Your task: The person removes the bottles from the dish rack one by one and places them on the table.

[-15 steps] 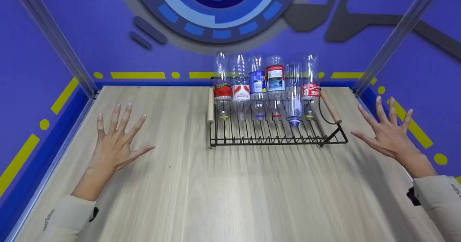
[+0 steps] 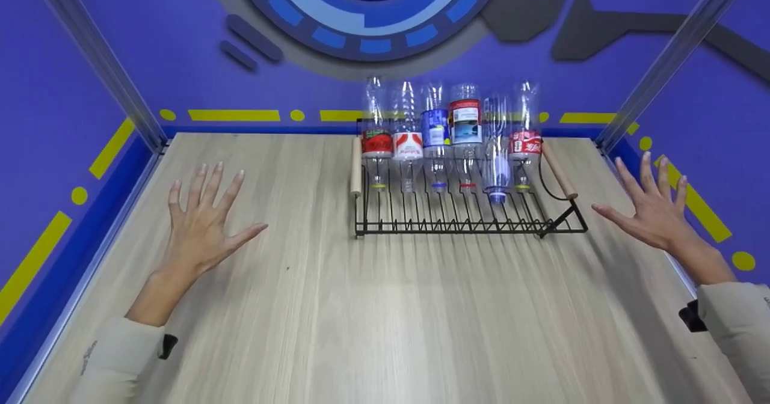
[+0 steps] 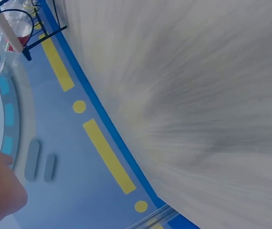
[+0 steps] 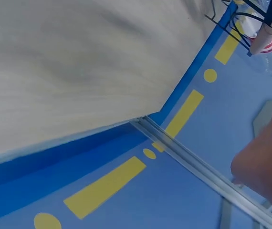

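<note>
Both hands hold nothing and have their fingers spread. My left hand (image 2: 201, 232) is over the left part of the table, well apart from the rack. On the other side, my right hand (image 2: 652, 214) is near the table's right edge, its thumb pointing toward the rack's right end. The black wire rack (image 2: 451, 231) has wooden handles and carries several clear plastic bottles in a row, neck down. Among them are a red-labelled bottle (image 2: 376, 143) at the left, a blue-labelled bottle (image 2: 435, 128) and another red-labelled bottle (image 2: 526, 143) at the right.
The wood-grain table (image 2: 337, 320) is enclosed by a blue-purple back wall (image 2: 180, 49) and side walls with yellow marks. Metal posts (image 2: 99, 55) stand at the back corners. The rack stands at the back, right of centre, close to the back wall.
The head view has shifted slightly, so the rack and bottles appear a little higher and further right. Both hands stay spread, with the right fingers angled slightly more to the left.
</note>
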A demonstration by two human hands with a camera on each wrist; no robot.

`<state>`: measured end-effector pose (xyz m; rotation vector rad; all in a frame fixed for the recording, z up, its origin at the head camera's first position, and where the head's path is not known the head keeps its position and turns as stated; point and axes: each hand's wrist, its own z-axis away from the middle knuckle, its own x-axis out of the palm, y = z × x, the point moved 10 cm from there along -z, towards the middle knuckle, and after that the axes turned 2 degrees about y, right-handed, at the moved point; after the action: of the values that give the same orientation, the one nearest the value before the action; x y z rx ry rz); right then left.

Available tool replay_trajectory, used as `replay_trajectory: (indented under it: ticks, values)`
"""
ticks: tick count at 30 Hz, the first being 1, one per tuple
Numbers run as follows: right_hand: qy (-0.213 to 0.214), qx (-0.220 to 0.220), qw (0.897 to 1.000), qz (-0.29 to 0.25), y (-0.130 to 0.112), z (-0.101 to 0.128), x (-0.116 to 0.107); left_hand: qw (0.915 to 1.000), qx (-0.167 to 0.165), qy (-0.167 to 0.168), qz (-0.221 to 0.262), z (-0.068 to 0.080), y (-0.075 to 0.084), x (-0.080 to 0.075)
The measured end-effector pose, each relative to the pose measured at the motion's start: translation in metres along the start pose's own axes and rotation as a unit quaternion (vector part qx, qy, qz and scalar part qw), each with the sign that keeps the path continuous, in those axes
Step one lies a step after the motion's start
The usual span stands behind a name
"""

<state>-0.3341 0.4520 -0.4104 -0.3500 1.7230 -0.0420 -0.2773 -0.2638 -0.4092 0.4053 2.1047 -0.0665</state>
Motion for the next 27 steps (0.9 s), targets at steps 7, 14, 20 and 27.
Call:
replay_trajectory:
  ticks: [7, 14, 20, 27]
  values:
    - [-0.019, 0.023, 0.993, -0.117, 0.002, -0.002, 0.001, 0.9961, -0.031, -0.008, 0.083, -0.004, 0.002, 0.003]
    - [-0.067, 0.054, 0.974, -0.208, -0.001, -0.007, 0.002, 0.9741, -0.084, -0.04, 0.206, -0.003, 0.002, 0.012]
    - [-0.095, 0.073, 0.96, -0.254, -0.004, -0.012, 0.004, 0.9413, -0.114, -0.094, 0.304, -0.005, 0.01, 0.026]
    - [-0.104, 0.075, 0.951, -0.281, -0.005, -0.02, 0.004, 0.9199, -0.129, -0.136, 0.344, -0.012, 0.019, 0.037]
